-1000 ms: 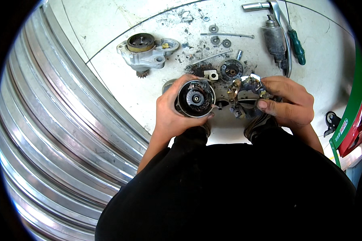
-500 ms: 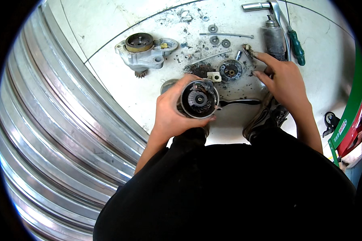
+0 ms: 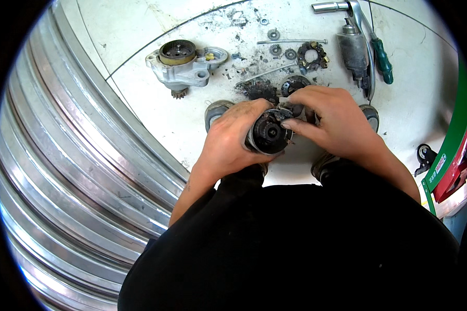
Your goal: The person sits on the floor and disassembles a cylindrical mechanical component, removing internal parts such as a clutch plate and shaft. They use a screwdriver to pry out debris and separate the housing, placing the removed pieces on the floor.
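Note:
My left hand wraps round a cylindrical motor housing, its open end facing up. Inside it sits the armature, dark, with a round shaft end at its middle. At the rim, my right hand has thumb and fingers closed over a dark piece I cannot make out. Just beyond that hand lies a round black end cap, partly covered by the fingers. A ring-shaped brush holder lies flat farther off, near a long thin bolt.
A grey cast housing with a toothed pinion stands at far left. Small gears lie among black grime. At far right are a solenoid, a ratchet wrench and a green-handled screwdriver. Ribbed metal fills the left.
My right hand has come from the far right to the housing's rim. The brush holder now lies flat near where that hand was. My left hand and the housing have shifted slightly right.

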The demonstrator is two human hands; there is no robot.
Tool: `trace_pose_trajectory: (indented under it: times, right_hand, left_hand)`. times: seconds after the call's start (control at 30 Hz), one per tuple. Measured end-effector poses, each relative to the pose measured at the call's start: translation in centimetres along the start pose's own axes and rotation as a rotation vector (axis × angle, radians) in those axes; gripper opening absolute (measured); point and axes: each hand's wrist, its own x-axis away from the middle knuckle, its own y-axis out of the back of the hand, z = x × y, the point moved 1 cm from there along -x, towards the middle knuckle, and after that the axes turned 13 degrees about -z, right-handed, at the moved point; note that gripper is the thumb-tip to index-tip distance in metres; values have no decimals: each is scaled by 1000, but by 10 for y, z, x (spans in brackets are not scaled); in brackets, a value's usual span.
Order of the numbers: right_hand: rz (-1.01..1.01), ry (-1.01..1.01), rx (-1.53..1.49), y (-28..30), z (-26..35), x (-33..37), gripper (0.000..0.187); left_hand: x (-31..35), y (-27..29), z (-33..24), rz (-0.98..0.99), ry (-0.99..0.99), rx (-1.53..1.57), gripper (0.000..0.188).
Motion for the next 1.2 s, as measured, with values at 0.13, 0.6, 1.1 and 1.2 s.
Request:
trace_pose_trajectory:
  times: [0.13, 0.6, 1.1, 1.2]
  right_hand:
    - [32, -46, 21, 0, 5, 0, 26]
    - [-20, -195, -162, -1, 8, 1, 19]
    - [144, -159, -620, 2, -5, 0, 56]
    - [115, -85, -503, 1, 1, 1, 66]
  left_hand:
    - [0, -1, 2, -19, -57, -18, 73]
    - [-3, -2, -7, -8, 53, 16, 69]
    - [14, -2, -1, -23, 554, 1073, 92]
    - [17, -7, 0, -62, 714, 1268, 95]
